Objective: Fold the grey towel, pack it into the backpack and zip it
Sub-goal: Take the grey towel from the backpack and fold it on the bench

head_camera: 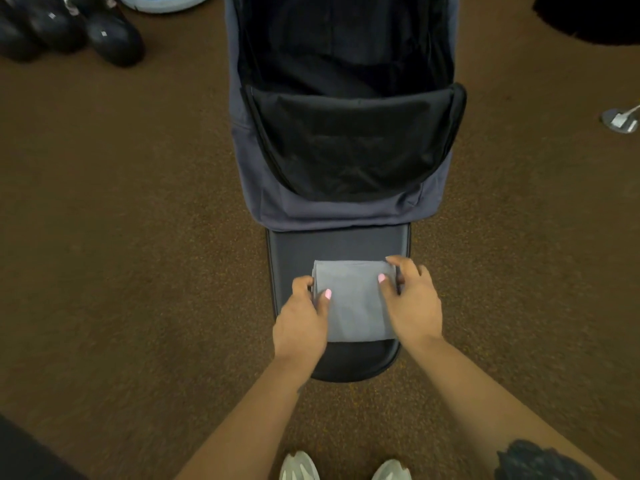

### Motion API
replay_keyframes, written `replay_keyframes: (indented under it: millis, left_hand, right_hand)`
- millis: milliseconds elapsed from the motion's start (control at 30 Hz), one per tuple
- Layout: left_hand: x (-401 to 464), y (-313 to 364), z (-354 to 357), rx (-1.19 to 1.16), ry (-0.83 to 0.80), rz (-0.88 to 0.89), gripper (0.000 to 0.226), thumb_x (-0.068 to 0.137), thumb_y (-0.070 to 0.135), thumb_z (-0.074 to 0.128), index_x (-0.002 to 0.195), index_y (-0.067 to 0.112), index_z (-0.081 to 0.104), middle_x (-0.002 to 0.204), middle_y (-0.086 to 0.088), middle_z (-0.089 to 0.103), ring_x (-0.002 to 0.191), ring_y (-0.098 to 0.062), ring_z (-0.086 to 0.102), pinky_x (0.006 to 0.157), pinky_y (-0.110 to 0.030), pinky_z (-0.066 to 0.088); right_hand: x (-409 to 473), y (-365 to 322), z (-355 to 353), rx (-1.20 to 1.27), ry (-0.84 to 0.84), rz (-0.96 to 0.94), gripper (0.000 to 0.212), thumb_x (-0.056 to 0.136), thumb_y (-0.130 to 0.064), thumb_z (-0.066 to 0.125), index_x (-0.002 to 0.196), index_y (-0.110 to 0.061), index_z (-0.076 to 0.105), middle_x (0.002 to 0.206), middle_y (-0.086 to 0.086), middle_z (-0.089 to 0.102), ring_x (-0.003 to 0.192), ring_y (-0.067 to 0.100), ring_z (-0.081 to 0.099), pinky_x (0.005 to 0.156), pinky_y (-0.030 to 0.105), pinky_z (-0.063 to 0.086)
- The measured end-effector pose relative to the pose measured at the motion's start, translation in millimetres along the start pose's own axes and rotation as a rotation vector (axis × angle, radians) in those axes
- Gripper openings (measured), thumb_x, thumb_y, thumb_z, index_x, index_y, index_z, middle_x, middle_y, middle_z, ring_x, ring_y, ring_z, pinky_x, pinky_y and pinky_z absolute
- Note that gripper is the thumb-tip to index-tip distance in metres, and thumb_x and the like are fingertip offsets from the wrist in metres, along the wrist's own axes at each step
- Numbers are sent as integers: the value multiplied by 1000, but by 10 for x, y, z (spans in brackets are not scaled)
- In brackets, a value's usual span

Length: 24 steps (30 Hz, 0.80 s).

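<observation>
While the backpack (pixel 343 140) lies unzipped on the carpet (pixel 138 237), we see the folded grey towel (pixel 355 299) resting on its opened flap (pixel 336 244). The left hand (pixel 301 323) and right hand (pixel 412 303) pinch its side edges, thumbs on top.

1. Dim, even indoor light falls on the brown carpet (pixel 138 237); shadows are faint.
2. The backpack (pixel 346 46) interior reads near-black, without detail.
3. Wide-angle distortion bends the edges; the corners blur and darken.
</observation>
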State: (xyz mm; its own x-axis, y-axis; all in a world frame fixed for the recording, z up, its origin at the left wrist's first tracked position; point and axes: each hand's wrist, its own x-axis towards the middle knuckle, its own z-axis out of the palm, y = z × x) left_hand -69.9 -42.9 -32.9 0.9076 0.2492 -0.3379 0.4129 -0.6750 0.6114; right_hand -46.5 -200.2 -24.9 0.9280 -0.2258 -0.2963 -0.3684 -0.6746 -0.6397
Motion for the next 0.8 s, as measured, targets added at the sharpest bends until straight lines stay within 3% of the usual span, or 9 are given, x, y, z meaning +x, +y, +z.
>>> replay_keyframes:
  millis: [133, 300, 433, 500, 567, 667, 800]
  left_hand:
    - [-13, 39, -6, -6, 58, -7, 33, 93, 38, 49, 119, 23, 36, 105, 4, 59, 92, -21, 61, 69, -34, 45]
    - [-21, 50, 25, 72, 120, 69, 38, 90, 28, 57, 119, 18, 35, 109, -3, 57, 93, -27, 61, 72, -39, 47]
    - [-5, -15, 136, 308, 286, 334, 40, 71, 17, 76, 97, 16, 46, 107, -8, 52, 93, -26, 53, 76, -39, 45]
    - [-25, -18, 195, 363, 245, 463, 32, 70, 19, 76, 92, 19, 53, 109, -4, 48, 98, -23, 46, 82, -40, 44]
    - [-39, -24, 245, 441, 166, 523, 31, 74, 25, 71, 100, 22, 56, 121, -3, 45, 114, -24, 41, 94, -50, 42]
    - [-17, -68, 282, 626, 50, 507, 44, 86, 40, 47, 128, 26, 45, 146, -1, 29, 138, -27, 22, 109, -62, 13]
    - [30, -158, 268, 747, -68, 477, 66, 89, 58, 15, 148, 33, 1, 158, 3, -8, 144, -30, -15, 102, -64, -23]
  right_hand:
    - [149, 12, -92, -124, 1, -171, 14, 84, -24, 65, 97, -18, 62, 100, -5, 39, 80, 20, 53, 65, 26, 38]
    - [286, -18, -216, -285, -149, -583, 22, 65, -8, 74, 64, -16, 53, 87, 0, 54, 66, 20, 54, 52, 27, 41]
    - [390, -47, -238, -244, -212, -570, 25, 62, -1, 64, 61, -20, 46, 75, -5, 53, 62, 23, 54, 52, 38, 49]
    - [432, -40, -236, -230, -217, -551, 22, 64, -2, 65, 65, -19, 52, 77, -5, 52, 65, 21, 55, 56, 38, 50]
    - [450, -32, -237, -258, -248, -542, 16, 71, -8, 69, 73, -20, 58, 88, -7, 52, 73, 17, 57, 61, 34, 50]
    - [491, 1, -255, -367, -338, -474, 11, 79, -25, 69, 88, -24, 62, 96, -7, 45, 83, 16, 56, 68, 29, 44]
    - [624, -32, -297, -353, -436, -346, 12, 79, -31, 67, 82, -25, 57, 91, -4, 44, 86, 18, 55, 77, 33, 45]
